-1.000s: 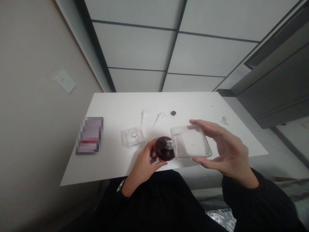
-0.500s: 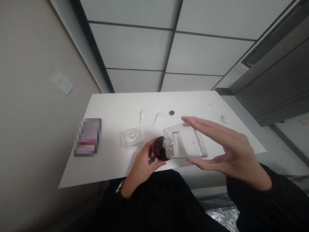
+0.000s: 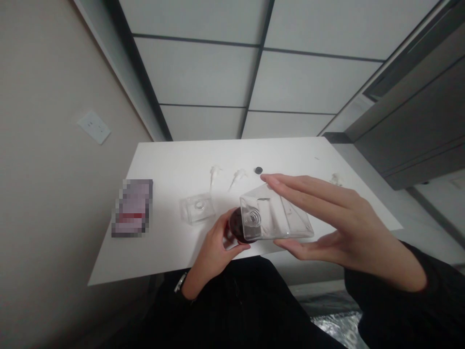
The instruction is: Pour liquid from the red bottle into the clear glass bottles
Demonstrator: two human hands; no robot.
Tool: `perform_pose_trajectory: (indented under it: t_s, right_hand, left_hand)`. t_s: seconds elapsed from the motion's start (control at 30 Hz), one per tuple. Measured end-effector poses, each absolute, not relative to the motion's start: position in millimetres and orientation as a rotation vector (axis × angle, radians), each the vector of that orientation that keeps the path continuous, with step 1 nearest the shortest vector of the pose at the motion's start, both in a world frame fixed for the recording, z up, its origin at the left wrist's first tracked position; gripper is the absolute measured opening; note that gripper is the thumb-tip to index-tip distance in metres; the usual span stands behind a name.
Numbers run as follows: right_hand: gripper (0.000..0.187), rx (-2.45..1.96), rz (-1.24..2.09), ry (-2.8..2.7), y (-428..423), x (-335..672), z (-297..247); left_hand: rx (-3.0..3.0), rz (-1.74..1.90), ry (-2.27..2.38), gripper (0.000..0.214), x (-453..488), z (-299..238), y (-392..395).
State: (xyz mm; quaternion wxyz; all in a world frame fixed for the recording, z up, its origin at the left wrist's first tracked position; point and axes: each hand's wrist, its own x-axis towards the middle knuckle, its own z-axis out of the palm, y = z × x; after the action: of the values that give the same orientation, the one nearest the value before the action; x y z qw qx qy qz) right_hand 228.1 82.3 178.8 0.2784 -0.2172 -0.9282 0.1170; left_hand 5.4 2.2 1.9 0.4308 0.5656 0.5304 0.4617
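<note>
My left hand point(image 3: 212, 247) is wrapped around a dark reddish-brown round bottle point(image 3: 236, 226) near the table's front edge. Between the thumb and fingers of my right hand point(image 3: 341, 218) is a clear square bottle point(image 3: 278, 218), tipped over with its neck toward the left. Its neck end overlaps the brown bottle's top from here; whether the two touch I cannot tell. Another clear square bottle point(image 3: 200, 209) stands uncapped on the table, left of my left hand. Behind it lie two white pump heads with tubes, one pump head point(image 3: 215, 170) left of the other pump head point(image 3: 238, 175).
A small black cap point(image 3: 258, 170) lies on the white table point(image 3: 163, 165), just beyond my right fingertips. At the left edge is a pixelated purple-grey item point(image 3: 134, 203). A crumpled whitish scrap point(image 3: 336, 178) sits at the far right, partly behind my right hand.
My right hand has swung the clear bottle slightly left, turning its neck end more toward me. My left hand and the brown bottle have stayed in place.
</note>
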Motion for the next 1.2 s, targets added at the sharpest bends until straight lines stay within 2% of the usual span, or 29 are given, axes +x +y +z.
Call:
perform_pose_trajectory:
  t_s: [0.33,0.6,1.0,1.2]
  right_hand:
    - [0.068,-0.584,0.133,-2.644,80,221,194]
    - [0.063,-0.546,0.038,-2.674,82,215,198]
    - [0.063,-0.554,0.013,-2.687,83,212,199]
    - [0.070,-0.605,0.180,-2.572,77,226,185]
  left_hand:
    - [1.383,1.126,1.339,0.070,6,1,2]
    - [1.370,1.128,1.326,0.065,6,3,3]
    - [1.383,1.112,1.337,0.063,5,3,3]
    - [1.440,1.136,1.340,0.077,4,-3,3]
